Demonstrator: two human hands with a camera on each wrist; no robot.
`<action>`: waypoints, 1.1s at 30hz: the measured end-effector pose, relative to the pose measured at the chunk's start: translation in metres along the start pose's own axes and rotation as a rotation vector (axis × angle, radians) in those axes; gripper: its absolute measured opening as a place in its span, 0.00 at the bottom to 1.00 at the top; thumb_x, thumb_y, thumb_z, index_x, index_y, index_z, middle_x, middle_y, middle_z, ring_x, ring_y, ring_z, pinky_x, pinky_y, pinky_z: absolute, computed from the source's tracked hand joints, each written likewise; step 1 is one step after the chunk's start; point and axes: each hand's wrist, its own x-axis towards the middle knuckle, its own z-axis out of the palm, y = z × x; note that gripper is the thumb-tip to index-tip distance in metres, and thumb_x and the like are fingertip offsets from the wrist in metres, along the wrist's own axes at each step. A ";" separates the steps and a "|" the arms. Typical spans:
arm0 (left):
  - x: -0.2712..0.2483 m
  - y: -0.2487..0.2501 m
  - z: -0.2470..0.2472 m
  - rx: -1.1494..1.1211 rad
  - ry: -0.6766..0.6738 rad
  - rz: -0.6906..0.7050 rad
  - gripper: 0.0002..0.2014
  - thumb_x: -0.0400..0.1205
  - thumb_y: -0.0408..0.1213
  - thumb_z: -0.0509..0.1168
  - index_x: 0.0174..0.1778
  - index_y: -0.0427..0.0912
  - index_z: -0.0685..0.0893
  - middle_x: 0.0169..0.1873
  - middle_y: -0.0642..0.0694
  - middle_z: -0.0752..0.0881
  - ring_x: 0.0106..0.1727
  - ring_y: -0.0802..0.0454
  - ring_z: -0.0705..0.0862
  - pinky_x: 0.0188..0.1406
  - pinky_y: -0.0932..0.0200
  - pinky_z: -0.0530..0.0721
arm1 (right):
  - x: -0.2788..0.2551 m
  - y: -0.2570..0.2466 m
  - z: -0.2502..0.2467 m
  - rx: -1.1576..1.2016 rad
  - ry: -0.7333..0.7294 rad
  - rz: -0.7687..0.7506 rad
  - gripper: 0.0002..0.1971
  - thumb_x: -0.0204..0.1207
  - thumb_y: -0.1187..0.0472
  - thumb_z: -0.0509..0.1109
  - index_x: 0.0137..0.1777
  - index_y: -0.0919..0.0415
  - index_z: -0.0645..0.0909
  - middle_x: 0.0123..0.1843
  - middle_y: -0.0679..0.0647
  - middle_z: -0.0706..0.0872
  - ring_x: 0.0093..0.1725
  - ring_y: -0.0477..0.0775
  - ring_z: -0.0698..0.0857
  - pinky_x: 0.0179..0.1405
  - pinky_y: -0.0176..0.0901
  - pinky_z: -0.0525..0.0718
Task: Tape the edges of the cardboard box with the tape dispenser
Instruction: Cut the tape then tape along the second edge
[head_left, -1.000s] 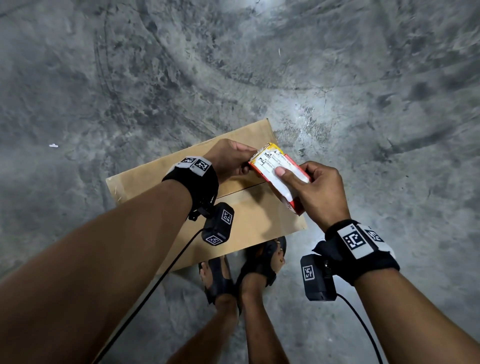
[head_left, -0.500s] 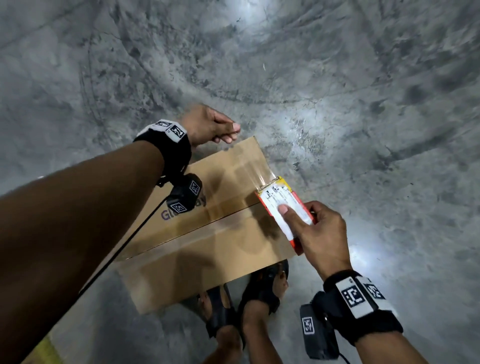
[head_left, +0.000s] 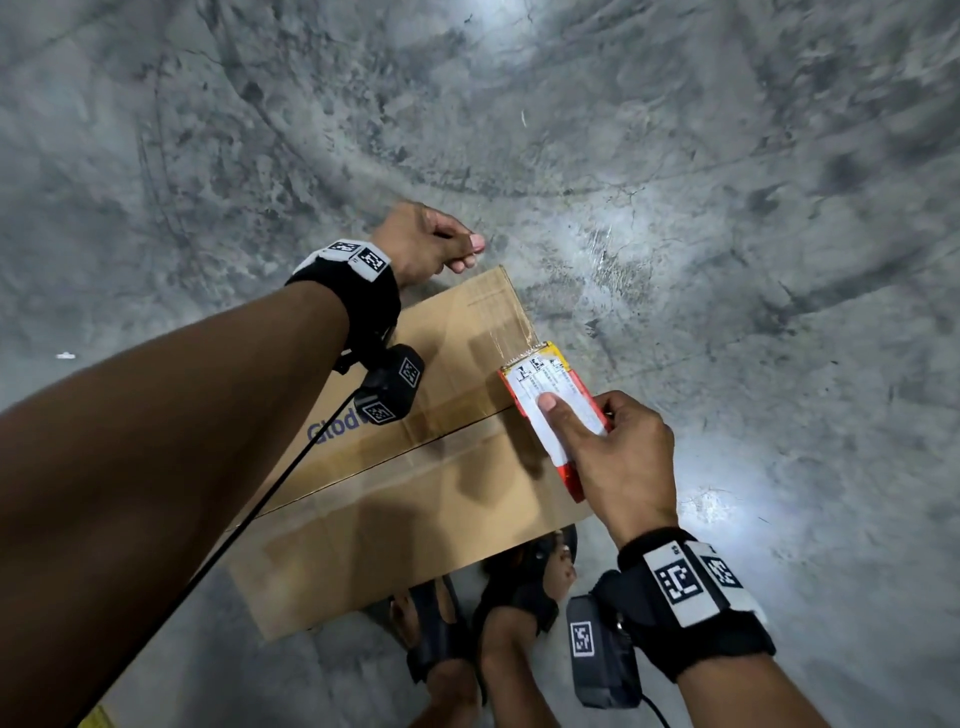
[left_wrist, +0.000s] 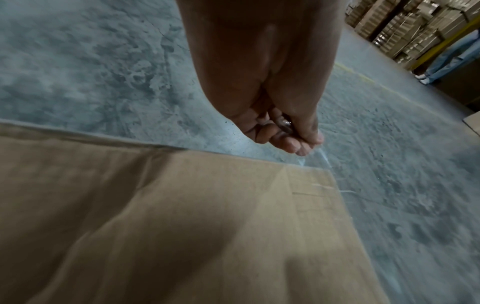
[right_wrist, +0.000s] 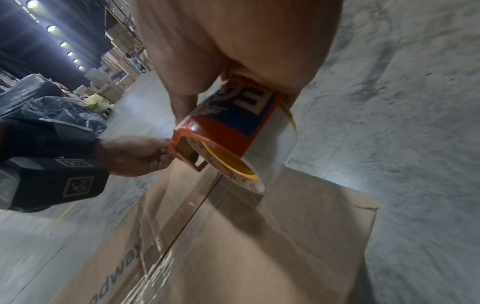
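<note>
Since the frame of one second ago, my left hand (head_left: 423, 241) has left the tape dispenser (head_left: 553, 410) and now hangs beyond the far edge of the one cardboard box (head_left: 415, 499), its fingers (left_wrist: 291, 144) curled together; a faint film of clear tape shows at their tips, though I cannot tell whether they pinch it. My right hand (head_left: 621, 462) grips the dispenser, thumb flat on its white label, fingers wrapped about its red-orange body. One roll of clear tape (right_wrist: 233, 174) sits in the dispenser at the box's right edge, over the centre seam. Glossy tape strips cover that seam. Matte brown corrugated box rests on rough, mottled grey concrete floor (head_left: 727, 208); my two sandalled feet (head_left: 488, 613) stand beside it.
</note>
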 end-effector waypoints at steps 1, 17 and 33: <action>0.001 -0.001 0.000 0.004 -0.004 -0.003 0.09 0.77 0.43 0.76 0.41 0.40 0.93 0.32 0.49 0.92 0.31 0.59 0.86 0.29 0.67 0.77 | 0.000 -0.001 0.001 -0.009 0.003 0.002 0.27 0.65 0.30 0.74 0.32 0.57 0.80 0.25 0.50 0.84 0.30 0.60 0.86 0.30 0.55 0.87; -0.009 -0.007 0.022 0.298 0.197 -0.163 0.47 0.68 0.59 0.79 0.79 0.40 0.71 0.75 0.41 0.78 0.72 0.47 0.80 0.63 0.62 0.76 | -0.001 0.004 0.006 -0.107 0.006 0.024 0.26 0.67 0.30 0.73 0.36 0.55 0.83 0.31 0.46 0.86 0.35 0.53 0.86 0.32 0.47 0.83; -0.086 -0.010 0.067 0.682 -0.242 0.326 0.33 0.88 0.51 0.43 0.86 0.34 0.47 0.87 0.39 0.44 0.87 0.42 0.39 0.86 0.40 0.44 | -0.002 -0.012 0.008 -0.237 -0.034 0.135 0.28 0.69 0.31 0.70 0.45 0.59 0.87 0.44 0.60 0.91 0.47 0.66 0.88 0.43 0.55 0.88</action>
